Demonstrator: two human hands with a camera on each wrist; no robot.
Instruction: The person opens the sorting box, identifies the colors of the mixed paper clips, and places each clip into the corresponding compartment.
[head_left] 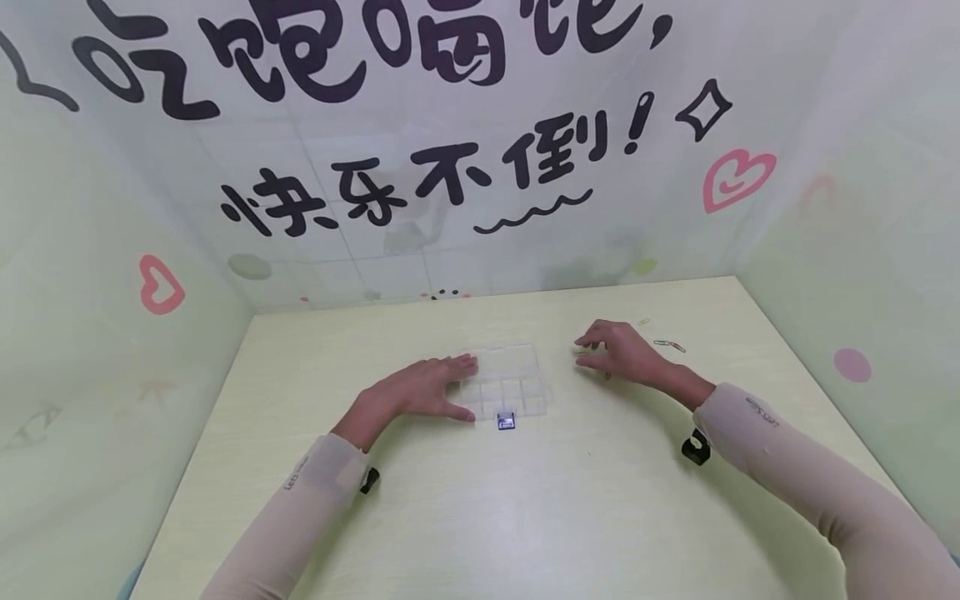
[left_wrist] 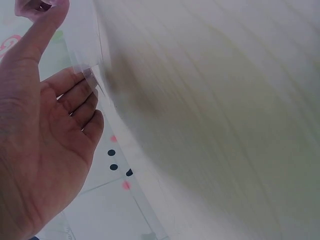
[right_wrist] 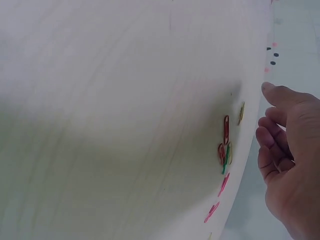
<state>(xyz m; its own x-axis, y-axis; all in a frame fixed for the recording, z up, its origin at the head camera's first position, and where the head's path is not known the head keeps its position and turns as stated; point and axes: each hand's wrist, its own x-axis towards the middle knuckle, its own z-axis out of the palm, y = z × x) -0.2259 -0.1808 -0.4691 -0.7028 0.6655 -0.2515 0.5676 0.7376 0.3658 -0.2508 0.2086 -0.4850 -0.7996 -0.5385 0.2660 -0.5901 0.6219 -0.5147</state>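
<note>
A clear plastic divided box [head_left: 508, 361] lies on the table, with larger space at the back and several small compartments in front. My left hand [head_left: 433, 386] rests along its left side, fingers extended and thumb spread toward the front corner. In the left wrist view the fingertips meet the box's transparent edge [left_wrist: 86, 37]. To the right of the box, my right hand [head_left: 618, 353] hovers over loose paper clips, thumb and fingers apart. Below it, the right wrist view shows a red paper clip [right_wrist: 226, 130], a yellow one [right_wrist: 241, 113], a green one [right_wrist: 226, 160] and pink ones [right_wrist: 212, 212].
A small blue-and-white label [head_left: 506, 421] sits at the box's front edge. More paper clips [head_left: 670, 344] lie beyond my right hand, toward the back right. The pale table [head_left: 525, 517] ends at a printed curtain [head_left: 420, 267] behind and on both sides.
</note>
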